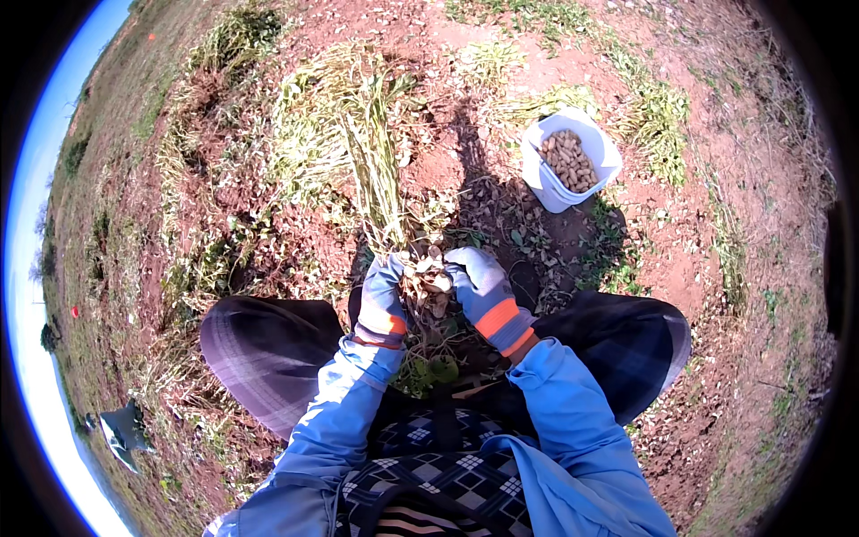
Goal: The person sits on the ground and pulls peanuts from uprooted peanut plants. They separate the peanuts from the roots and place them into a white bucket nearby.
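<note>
My left hand (384, 295), in a grey-blue work glove with an orange cuff band, grips a bundle of pulled peanut plants (377, 174) near the root end. The long yellow-green stems point away from me. Between my hands, peanut pods (429, 272) cluster among the roots. My right hand (482, 282), gloved alike, has bent fingers against the right side of that cluster; its fingertips are hidden, so whether it pinches a pod cannot be told. Ahead to the right, a white plastic bucket (554, 194) contains loose unshelled peanuts (569, 160).
My bent knees lie on both sides under dark cloth (268, 356). More uprooted plants (312, 127) are heaped ahead on the left. Other plants (661, 127) lie beyond the bucket on reddish soil (678, 235). A dark and white sheet-like item (124, 433) rests at the far left.
</note>
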`<state>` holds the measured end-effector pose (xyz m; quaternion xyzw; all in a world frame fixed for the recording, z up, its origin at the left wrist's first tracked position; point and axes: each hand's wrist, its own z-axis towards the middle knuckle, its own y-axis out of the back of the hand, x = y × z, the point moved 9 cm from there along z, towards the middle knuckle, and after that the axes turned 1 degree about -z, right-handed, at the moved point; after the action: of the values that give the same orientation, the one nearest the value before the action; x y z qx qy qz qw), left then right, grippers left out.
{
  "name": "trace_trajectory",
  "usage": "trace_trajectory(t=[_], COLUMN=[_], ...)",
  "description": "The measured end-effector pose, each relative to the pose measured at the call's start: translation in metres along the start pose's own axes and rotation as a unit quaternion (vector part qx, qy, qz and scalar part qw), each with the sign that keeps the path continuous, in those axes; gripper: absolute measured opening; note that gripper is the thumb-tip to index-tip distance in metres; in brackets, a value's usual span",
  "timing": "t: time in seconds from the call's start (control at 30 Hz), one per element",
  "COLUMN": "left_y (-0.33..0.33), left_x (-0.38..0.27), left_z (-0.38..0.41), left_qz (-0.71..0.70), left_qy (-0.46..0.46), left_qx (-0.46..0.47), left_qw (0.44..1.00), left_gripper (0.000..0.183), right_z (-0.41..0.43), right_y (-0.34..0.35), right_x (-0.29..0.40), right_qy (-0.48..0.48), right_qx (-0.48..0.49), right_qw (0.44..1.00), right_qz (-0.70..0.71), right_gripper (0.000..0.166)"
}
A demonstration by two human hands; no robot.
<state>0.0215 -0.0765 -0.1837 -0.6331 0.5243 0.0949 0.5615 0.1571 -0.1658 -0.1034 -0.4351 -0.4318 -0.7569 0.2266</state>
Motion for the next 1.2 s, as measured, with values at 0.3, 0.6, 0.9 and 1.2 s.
trace_trajectory(t=[0.3, 0.6, 0.9, 1.2], left_y=[-0.067, -0.062, -0.056, -0.060], left_x=[-0.034, -0.041, -0.033, -0.030], left_z=[-0.033, -0.033, -0.030, -0.033], left_qz=[-0.233, -0.194, -0.314, -0.280], left_qy=[0.145, 0.129, 0.148, 0.155], left_qx=[0.162, 0.126, 0.079, 0.090], left_qw=[0.948, 0.964, 0.935, 0.943], left_gripper=[0.046, 0.040, 0.046, 0.040], right_z=[0.014, -0.025, -0.028, -0.029], right_y=[0.026, -0.032, -0.053, -0.055], right_x=[-0.046, -0.019, 0.000, 0.005], right_qy=[-0.244, -0.360, -0.289, -0.250], right_qx=[0.027, 0.129, 0.146, 0.169], right_qw=[0.917, 0.798, 0.794, 0.852], right_qz=[0.313, 0.465, 0.514, 0.428], right_gripper=[0.017, 0.027, 0.032, 0.027])
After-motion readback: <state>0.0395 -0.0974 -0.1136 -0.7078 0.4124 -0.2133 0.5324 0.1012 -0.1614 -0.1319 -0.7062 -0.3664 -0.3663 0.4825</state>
